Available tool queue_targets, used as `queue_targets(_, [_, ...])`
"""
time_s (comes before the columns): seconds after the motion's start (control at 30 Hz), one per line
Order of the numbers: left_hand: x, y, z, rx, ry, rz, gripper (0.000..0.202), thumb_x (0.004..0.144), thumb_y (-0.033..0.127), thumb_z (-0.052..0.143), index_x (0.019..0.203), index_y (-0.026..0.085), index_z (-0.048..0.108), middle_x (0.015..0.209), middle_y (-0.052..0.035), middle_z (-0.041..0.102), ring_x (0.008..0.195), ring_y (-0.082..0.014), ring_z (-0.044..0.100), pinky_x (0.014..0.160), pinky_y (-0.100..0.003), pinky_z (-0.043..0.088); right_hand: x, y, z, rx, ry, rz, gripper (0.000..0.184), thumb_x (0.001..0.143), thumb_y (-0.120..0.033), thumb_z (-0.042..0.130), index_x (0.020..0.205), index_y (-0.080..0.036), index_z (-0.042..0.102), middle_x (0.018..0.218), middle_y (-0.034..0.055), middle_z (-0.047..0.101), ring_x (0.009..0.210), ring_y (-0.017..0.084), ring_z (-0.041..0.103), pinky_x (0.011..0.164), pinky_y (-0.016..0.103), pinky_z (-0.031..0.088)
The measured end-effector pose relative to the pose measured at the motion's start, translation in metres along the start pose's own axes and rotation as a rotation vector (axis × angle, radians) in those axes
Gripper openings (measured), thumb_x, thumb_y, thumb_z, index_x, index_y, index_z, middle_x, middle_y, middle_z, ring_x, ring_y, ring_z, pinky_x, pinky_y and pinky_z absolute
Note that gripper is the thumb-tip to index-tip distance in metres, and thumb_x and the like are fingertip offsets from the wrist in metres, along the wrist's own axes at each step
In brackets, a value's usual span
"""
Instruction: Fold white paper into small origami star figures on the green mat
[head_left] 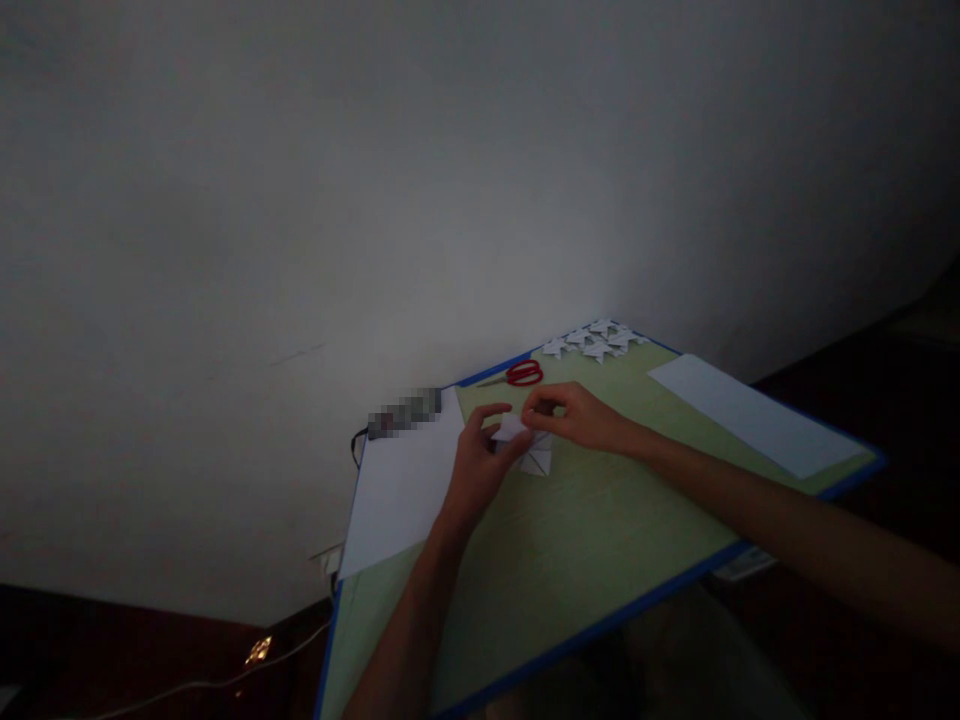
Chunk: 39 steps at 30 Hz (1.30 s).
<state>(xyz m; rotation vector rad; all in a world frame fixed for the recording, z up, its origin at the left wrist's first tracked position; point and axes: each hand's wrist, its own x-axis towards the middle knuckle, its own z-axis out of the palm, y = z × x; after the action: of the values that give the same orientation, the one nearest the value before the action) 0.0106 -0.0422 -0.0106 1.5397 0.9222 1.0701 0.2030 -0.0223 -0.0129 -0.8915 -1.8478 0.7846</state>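
A small white folded paper piece (534, 455) lies on a green board with a blue rim (600, 520). My left hand (480, 465) pinches its left part between thumb and fingers. My right hand (574, 415) presses on its upper edge with the fingers curled down onto it. Both hands meet over the paper near the board's middle. The light is dim and the folds are hard to make out.
Red-handled scissors (523, 373) lie just beyond the hands. Several small folded white paper shapes (596, 340) sit at the board's far corner. A white sheet (401, 485) lies at the left, a white strip (754, 412) at the right. A pale wall rises behind.
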Motion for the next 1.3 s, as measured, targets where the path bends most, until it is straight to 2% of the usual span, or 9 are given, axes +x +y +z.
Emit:
queue_targets(0.13, [0.000,0.002,0.000,-0.043,0.028,-0.044,0.059,0.067,0.033,0.086,0.115,0.016,0.057,0.082,-0.0037,0.074,0.066,-0.0154,0.067,0.064,-0.026,0.053,0.001,-0.002,-0.002,0.015,0.060,-0.017,0.020,0.088,-0.034,0.064,0.080,-0.016,0.066,0.072,0.0011,0.063,0.068,0.014,0.055,0.062,0.026,0.042])
queue_targets(0.3, [-0.001,0.004,0.000,-0.011,0.035,-0.055,0.054,0.066,0.031,0.087,0.111,0.016,0.061,0.081,-0.0030,0.074,0.066,-0.0158,0.067,0.065,-0.027,0.053,0.001,-0.008,-0.002,0.011,0.068,-0.035,0.020,0.090,-0.033,0.062,0.080,-0.016,0.066,0.073,0.0011,0.062,0.069,0.014,0.054,0.063,0.026,0.041])
queue_targets(0.63, [0.001,-0.001,-0.002,0.004,0.027,-0.019,0.036,0.076,0.042,0.078,0.096,0.013,0.071,0.085,-0.0057,0.073,0.073,-0.0172,0.064,0.068,-0.027,0.049,0.001,-0.007,0.002,-0.009,0.074,-0.047,0.021,0.090,-0.035,0.063,0.083,-0.016,0.067,0.073,0.0016,0.065,0.067,0.014,0.056,0.063,0.025,0.043])
queue_targets(0.87, [0.002,-0.005,-0.005,0.072,0.047,-0.004,0.031,0.078,0.042,0.076,0.083,0.012,0.073,0.072,-0.0024,0.068,0.063,-0.0135,0.056,0.062,-0.025,0.042,0.000,-0.002,0.004,0.011,0.068,-0.058,0.029,0.092,-0.043,0.062,0.087,-0.016,0.070,0.077,0.0034,0.068,0.070,0.015,0.059,0.064,0.027,0.044])
queue_targets(1.07, [0.001,-0.002,-0.004,-0.011,0.109,0.037,0.032,0.076,0.040,0.079,0.096,0.014,0.077,0.081,-0.0042,0.072,0.069,-0.0155,0.061,0.065,-0.025,0.045,-0.001,0.004,0.006,0.061,0.025,-0.046,0.033,0.089,-0.042,0.066,0.110,-0.017,0.069,0.100,0.0080,0.072,0.086,0.019,0.065,0.072,0.030,0.050])
queue_targets(1.3, [0.002,-0.002,-0.002,-0.040,0.077,0.047,0.030,0.075,0.039,0.080,0.091,0.014,0.078,0.080,-0.0042,0.073,0.070,-0.0157,0.062,0.067,-0.026,0.047,-0.001,0.003,0.006,0.013,0.055,-0.074,0.026,0.089,-0.040,0.065,0.097,-0.016,0.071,0.092,0.0065,0.072,0.080,0.017,0.062,0.069,0.028,0.048])
